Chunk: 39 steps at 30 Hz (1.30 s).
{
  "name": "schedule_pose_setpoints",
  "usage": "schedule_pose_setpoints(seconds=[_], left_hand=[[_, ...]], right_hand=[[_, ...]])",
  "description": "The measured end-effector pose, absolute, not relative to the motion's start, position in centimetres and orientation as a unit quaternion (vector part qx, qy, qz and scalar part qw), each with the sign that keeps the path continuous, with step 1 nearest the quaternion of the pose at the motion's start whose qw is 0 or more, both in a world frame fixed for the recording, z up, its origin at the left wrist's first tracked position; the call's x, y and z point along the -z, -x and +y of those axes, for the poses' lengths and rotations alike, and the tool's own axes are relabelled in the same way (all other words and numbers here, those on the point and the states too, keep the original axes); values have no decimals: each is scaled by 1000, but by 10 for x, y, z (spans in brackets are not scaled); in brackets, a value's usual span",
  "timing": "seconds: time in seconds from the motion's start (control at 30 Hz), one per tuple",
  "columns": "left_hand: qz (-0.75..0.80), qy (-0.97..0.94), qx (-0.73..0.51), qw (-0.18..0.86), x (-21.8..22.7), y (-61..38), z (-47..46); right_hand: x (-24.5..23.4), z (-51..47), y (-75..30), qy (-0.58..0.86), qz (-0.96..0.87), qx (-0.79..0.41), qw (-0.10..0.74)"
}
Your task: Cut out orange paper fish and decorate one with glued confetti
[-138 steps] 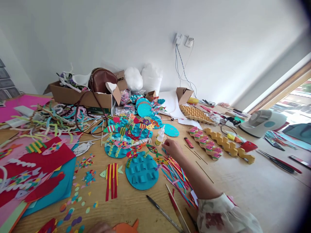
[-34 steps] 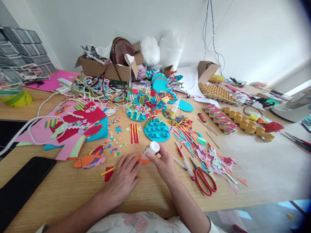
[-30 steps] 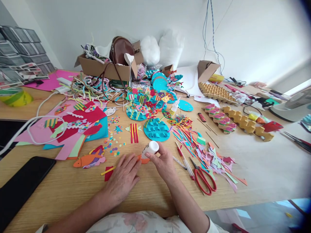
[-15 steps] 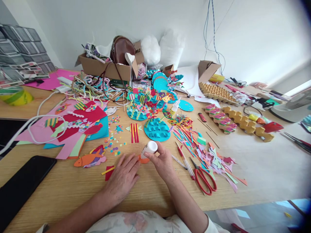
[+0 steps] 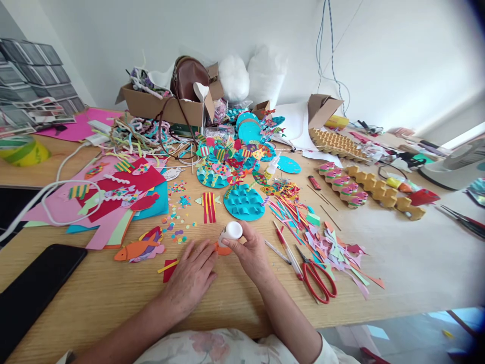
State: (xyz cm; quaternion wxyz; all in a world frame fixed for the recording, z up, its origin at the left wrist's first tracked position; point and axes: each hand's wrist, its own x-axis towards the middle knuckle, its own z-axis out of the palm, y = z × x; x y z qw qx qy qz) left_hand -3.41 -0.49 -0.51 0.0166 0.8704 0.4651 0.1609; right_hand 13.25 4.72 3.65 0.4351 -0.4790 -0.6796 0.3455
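My right hand [image 5: 253, 255] is closed around a small white glue bottle [image 5: 231, 231], tipped over an orange paper piece [image 5: 224, 251] on the table. Flat on the table, my left hand [image 5: 195, 270] has its fingers stretched out, the tips at the left end of that orange piece. Most of the orange piece is hidden by the hands and bottle. Beside my left hand lies a red paper scrap with a yellow strip [image 5: 170, 270]. Further left rests an orange paper fish [image 5: 136, 249] on other paper shapes. A striped paper fish [image 5: 209, 206] and a blue disc with paper loops [image 5: 244, 203] lie beyond my hands.
Red-handled scissors [image 5: 318, 280], a red pen [image 5: 290, 253] and paper offcuts [image 5: 341, 253] lie to the right. A black phone [image 5: 43, 293] is at the left. Coloured sheets [image 5: 109, 202], egg cartons [image 5: 382, 192] and a cardboard box [image 5: 162, 108] stand farther back.
The glue bottle has shifted very slightly to the left in my right hand. My left hand stays in place on the table.
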Motion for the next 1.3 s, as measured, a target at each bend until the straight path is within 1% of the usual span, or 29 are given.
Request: schedule_pose_setpoints(seconds=[0.23,0.43,0.8,1.1,1.3], left_hand=[[465,-872,-152,17,5,34,-5],[464,-872,-157,16,5,34,-5],[469,-871,-148,21,3,33,-5],[474,-869,-141,24,1,32,-5],[469,-870,-148,19,4,33,-5]], right_hand=[[-37,46,-132,474,-681,-347,438],[-40,46,-131,475,-696,-317,435],[-40,45,-138,474,-684,-347,432],[-35,48,-137,489,-647,-379,446],[-35,43,-145,483,-643,-407,434]])
